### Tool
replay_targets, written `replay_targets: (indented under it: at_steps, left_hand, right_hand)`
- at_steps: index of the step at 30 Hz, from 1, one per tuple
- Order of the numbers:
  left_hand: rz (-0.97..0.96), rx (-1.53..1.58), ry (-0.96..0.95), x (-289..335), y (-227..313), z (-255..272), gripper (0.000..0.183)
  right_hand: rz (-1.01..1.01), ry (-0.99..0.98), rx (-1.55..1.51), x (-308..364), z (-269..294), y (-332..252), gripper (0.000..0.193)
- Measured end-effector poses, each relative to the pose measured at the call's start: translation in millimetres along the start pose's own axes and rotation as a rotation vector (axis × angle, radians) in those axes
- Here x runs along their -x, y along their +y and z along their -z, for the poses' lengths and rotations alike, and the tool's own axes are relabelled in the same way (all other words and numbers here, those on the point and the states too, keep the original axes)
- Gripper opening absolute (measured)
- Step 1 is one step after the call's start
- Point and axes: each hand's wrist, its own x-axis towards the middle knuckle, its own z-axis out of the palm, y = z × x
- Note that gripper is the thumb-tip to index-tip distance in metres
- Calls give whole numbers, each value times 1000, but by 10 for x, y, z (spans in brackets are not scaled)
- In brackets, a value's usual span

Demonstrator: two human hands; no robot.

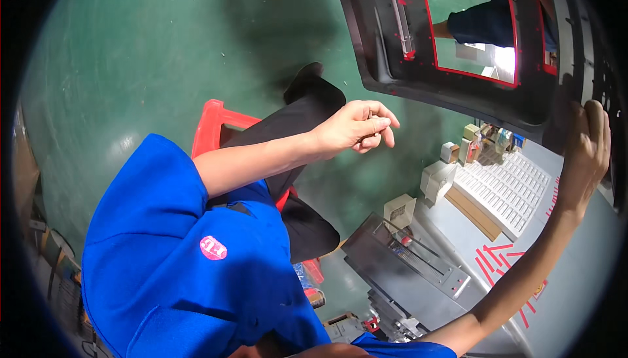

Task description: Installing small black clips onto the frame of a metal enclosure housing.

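Left hand [362, 124] below the dark panel's [420, 70] lower-left corner, fingers loosely curled, any contents unclear; panel upper right in view, white tray [507, 184] below it; right hand [589, 145] gripping its right edge, presumably steadying it.

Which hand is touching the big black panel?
The right hand, its fingers against the black panel; the left hand is apart from it.

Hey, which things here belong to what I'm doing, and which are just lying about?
Seem to belong:
black panel, at your right hand
red strips, perhaps, as the panel has red edging

Seem just lying about:
white tray
white bin

Left hand: contents unclear.
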Motion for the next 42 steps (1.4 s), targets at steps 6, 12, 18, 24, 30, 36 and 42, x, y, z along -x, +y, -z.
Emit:
replay_targets:
  at_steps: [6, 12, 18, 24, 30, 36, 42]
  left_hand:
    - [43, -15, 0, -35, -4, -22, 23]
    - [23, -71, -21, -8, -58, -35, 27]
    - [10, -70, -110, 45, -56, -140, 33]
    - [-279, -56, -63, 10, 277, -423, 41]
    - [-329, 56, -189, 87, 275, -690, 50]
    - [-402, 23, -186, -85, 228, -941, 48]
    - [-532, -451, 163, -632, 178, -591, 49]
  right_hand:
    - [-17, -12, -64, -61, -7, 29, 32]
    - [-100, -1, -51, -61, -177, -1, 28]
    - [-172, 38, 56, -94, -107, -111, 23]
    - [-145, 129, -1105, -137, 347, -1021, 29]
    - [-463, -23, -1790, 356, 459, -1542, 16]
    - [-450, 238, -1631, 514, 437, -1228, 15]
    - [-738, 562, -754, 646, 124, 221, 13]
